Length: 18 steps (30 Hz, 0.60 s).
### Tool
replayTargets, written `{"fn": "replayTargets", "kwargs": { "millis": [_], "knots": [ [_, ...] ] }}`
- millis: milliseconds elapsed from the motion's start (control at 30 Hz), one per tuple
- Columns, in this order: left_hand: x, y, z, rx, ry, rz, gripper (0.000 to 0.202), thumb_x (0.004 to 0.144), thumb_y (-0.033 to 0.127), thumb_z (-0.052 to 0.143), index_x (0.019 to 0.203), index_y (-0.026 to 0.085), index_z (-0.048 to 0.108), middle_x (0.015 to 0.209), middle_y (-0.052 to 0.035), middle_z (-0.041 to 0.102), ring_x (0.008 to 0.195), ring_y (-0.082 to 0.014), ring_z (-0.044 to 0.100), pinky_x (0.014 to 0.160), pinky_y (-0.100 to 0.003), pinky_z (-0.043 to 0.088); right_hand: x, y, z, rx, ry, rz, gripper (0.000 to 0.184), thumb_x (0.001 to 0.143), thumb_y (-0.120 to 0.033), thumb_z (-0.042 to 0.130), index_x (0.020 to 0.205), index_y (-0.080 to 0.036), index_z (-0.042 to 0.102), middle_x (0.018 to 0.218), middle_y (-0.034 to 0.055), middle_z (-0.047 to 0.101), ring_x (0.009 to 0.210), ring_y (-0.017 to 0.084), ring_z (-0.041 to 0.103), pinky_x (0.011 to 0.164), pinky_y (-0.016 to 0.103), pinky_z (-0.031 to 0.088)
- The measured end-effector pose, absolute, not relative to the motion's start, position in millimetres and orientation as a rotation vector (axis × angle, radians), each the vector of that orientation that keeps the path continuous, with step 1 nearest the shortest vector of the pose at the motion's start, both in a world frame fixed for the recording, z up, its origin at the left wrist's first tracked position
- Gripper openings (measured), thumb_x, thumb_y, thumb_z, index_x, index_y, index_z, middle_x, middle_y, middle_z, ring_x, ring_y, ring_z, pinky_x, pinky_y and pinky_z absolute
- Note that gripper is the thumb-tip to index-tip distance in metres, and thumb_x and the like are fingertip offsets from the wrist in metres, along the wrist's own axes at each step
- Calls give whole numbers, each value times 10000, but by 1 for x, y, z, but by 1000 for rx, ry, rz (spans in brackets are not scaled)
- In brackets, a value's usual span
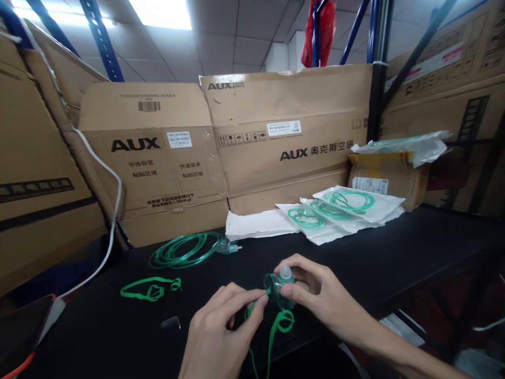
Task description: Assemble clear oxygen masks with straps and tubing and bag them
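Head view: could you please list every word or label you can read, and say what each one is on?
"AUX": left cardboard box, large black print.
"分拣标签" and "快递面单": same box, below the brand.
"AUX 奥克斯空调": middle cardboard box.
"AUX": small, on that box's top flap.
White stickers, the barcode, the right-hand box print and the parcel label: too small or blurred to read.

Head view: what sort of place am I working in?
Probably a stockroom packing bench: AUX cartons walling a black table, blue racking uprights, sealed packs of green tubing.
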State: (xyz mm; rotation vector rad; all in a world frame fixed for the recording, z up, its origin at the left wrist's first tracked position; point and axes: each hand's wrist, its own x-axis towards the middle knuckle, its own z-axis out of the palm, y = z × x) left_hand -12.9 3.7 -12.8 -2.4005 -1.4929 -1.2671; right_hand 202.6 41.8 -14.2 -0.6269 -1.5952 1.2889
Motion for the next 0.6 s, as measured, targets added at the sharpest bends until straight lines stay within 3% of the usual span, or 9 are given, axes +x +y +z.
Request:
{"fn": "replayTargets", "kwargs": {
  "millis": [100, 233, 433, 600],
  "knots": [
    [-13, 2, -13, -2361, -1415, -1253, 142, 999, 297, 648, 999, 285, 790, 770, 56, 700, 648, -124, 637, 649, -227, 496, 203, 43, -16, -588, -1608, 1303, 208, 896, -335, 810, 1037, -249, 683, 1047, -23, 573, 946, 136, 599, 826, 258, 478],
    [-17, 1, -12, -2297, -1282, -1152, 201, 1052, 293, 570, 1076, 277, 769, 867, 35, 747, 754, -157, 680, 740, -288, 488, 206, 41, -14, -535, -1603, 1389, 339, 803, -291, 896, 1064, -253, 682, 1102, -7, 621, 1078, 175, 624, 922, 279, 503],
    [-15, -3, -11, -2288, -1133, -1022, 284, 1088, 236, 487, 1131, 283, 764, 997, 27, 791, 831, -181, 688, 724, -333, 392, 208, 37, -6, -650, -1688, 1217, 286, 1015, -461, 625, 1064, -202, 734, 1045, 61, 713, 1023, 206, 663, 909, 324, 509],
    [-7, -4, -13, -2320, -1116, -1212, 317, 1093, 209, 483, 1053, 303, 783, 980, 38, 796, 822, -170, 668, 755, -335, 365, 203, 41, -13, -751, -1740, 1066, 186, 977, -369, 684, 992, -219, 792, 986, 44, 669, 920, 183, 650, 780, 281, 518]
  ]
}}
